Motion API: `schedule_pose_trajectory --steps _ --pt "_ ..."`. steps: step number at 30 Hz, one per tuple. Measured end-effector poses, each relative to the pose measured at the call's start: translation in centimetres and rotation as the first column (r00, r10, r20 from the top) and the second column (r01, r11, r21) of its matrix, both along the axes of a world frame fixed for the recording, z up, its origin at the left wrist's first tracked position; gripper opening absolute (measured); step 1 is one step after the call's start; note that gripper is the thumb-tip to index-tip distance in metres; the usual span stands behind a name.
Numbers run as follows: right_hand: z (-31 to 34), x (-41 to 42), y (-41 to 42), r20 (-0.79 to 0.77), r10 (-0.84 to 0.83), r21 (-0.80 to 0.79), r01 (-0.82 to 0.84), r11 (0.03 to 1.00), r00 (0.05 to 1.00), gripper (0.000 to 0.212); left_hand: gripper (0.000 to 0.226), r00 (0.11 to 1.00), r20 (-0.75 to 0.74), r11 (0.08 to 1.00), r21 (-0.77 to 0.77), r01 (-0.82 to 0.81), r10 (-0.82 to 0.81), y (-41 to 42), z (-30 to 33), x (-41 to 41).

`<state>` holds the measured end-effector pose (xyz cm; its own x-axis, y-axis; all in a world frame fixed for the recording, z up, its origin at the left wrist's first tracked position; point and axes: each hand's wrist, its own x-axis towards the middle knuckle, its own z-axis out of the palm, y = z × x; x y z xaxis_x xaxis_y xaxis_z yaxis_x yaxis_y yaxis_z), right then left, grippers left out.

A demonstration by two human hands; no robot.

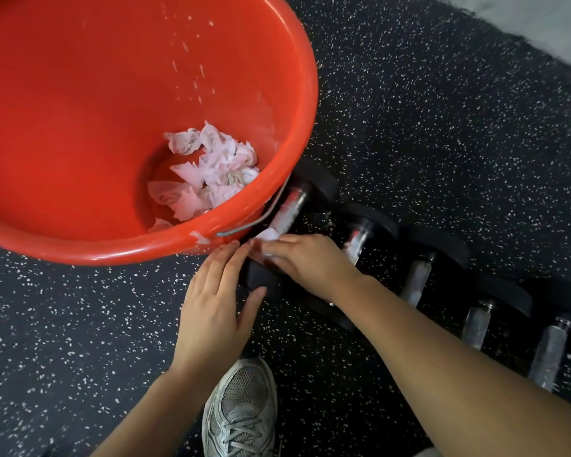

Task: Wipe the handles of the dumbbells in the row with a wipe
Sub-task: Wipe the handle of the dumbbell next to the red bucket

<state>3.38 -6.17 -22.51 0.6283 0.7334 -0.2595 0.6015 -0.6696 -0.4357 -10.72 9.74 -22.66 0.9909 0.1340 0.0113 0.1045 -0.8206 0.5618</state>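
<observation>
A row of black dumbbells with metal handles lies on the speckled floor, running from centre to lower right. The leftmost dumbbell (292,206) lies against the red bucket. My right hand (305,263) presses a white wipe (268,235) onto the near end of its handle. My left hand (215,298) rests flat on that dumbbell's near black head (256,278), fingers extended. The second dumbbell (360,237) sits just right of my right hand, and several more follow (417,278).
A large red bucket (271,94) fills the upper left, holding several crumpled used wipes (208,173); its metal bail (264,214) hangs near the first dumbbell. My grey sneaker (239,407) stands below the hands. Grey floor edge (541,24) at upper right.
</observation>
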Motion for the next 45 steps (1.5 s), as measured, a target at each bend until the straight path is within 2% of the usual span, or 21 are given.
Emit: schedule_pose_trajectory --steps 2,7,10,14,18,20,22,24,28,30,33,37,40,42,45 --pt "-0.1 0.7 -0.2 0.023 -0.035 0.006 0.035 0.999 0.999 0.047 0.062 1.0 0.008 1.0 -0.001 -0.003 0.003 -0.1 0.1 0.0" --pt "-0.6 3.4 -0.6 0.15 -0.305 -0.023 0.312 0.95 0.941 0.039 0.06 1.0 0.012 1.0 0.011 0.01 -0.011 0.1 0.2 0.1" --pt "-0.8 3.2 -0.3 0.103 -0.353 0.044 0.35 0.936 0.93 0.039 0.06 1.0 0.014 1.0 0.011 0.011 -0.011 0.1 0.2 0.2" --pt "-1.3 1.3 -0.5 -0.017 -0.306 0.139 0.305 0.942 0.952 0.041 0.06 1.0 0.022 1.0 0.007 0.011 -0.011 0.1 0.3 0.2" --pt "-1.6 -0.2 -0.4 -0.129 -0.157 0.142 0.175 0.974 0.979 0.042 0.061 1.0 0.024 1.0 -0.003 0.02 -0.02 0.1 0.2 0.2" --pt "-1.3 -0.1 -0.3 -0.124 -0.093 0.105 0.106 0.989 0.988 0.045 0.061 1.0 0.02 1.0 -0.004 0.016 -0.016 0.1 0.2 0.2" --pt "-1.1 0.7 -0.4 -0.056 -0.057 0.049 0.06 0.997 0.997 0.044 0.061 1.0 0.008 1.0 0.001 0.007 -0.007 0.0 0.2 0.2" --pt "-1.0 1.7 -0.4 0.005 -0.123 0.051 0.122 0.991 0.992 0.04 0.06 1.0 0.002 1.0 0.006 -0.002 0.002 -0.1 0.2 0.1" --pt "-1.0 3.6 -0.1 0.095 -0.403 0.079 0.397 0.914 0.91 0.038 0.06 1.0 -0.011 1.0 0.006 -0.011 0.011 -0.1 0.2 0.0" --pt "-1.2 3.7 0.1 0.091 -0.44 0.09 0.432 0.897 0.894 0.037 0.06 1.0 -0.017 1.0 0.013 -0.009 0.01 -0.1 0.2 0.1" --pt "-1.7 2.7 0.1 0.046 -0.379 0.121 0.371 0.921 0.924 0.039 0.06 1.0 -0.018 1.0 0.009 -0.013 0.013 -0.1 0.1 0.1" --pt "-1.3 0.4 -0.1 0.024 -0.141 0.055 0.139 0.989 0.99 0.046 0.06 1.0 -0.007 1.0 0.011 -0.012 0.012 -0.2 0.0 0.1" --pt "-0.5 0.0 0.3 0.033 -0.002 -0.002 0.002 1.0 0.999 0.045 0.061 1.0 -0.003 1.0 0.017 -0.009 0.009 -0.4 0.0 0.0" --pt "-0.2 0.8 0.2 0.056 0.012 -0.037 -0.01 0.999 0.998 0.047 0.06 1.0 0.002 1.0 0.024 -0.006 0.006 -0.4 0.1 0.0" --pt "-0.2 2.7 -0.4 0.123 -0.164 -0.052 0.171 0.984 0.979 0.039 0.059 1.0 -0.006 1.0 0.016 -0.012 0.012 -0.3 0.1 0.1"
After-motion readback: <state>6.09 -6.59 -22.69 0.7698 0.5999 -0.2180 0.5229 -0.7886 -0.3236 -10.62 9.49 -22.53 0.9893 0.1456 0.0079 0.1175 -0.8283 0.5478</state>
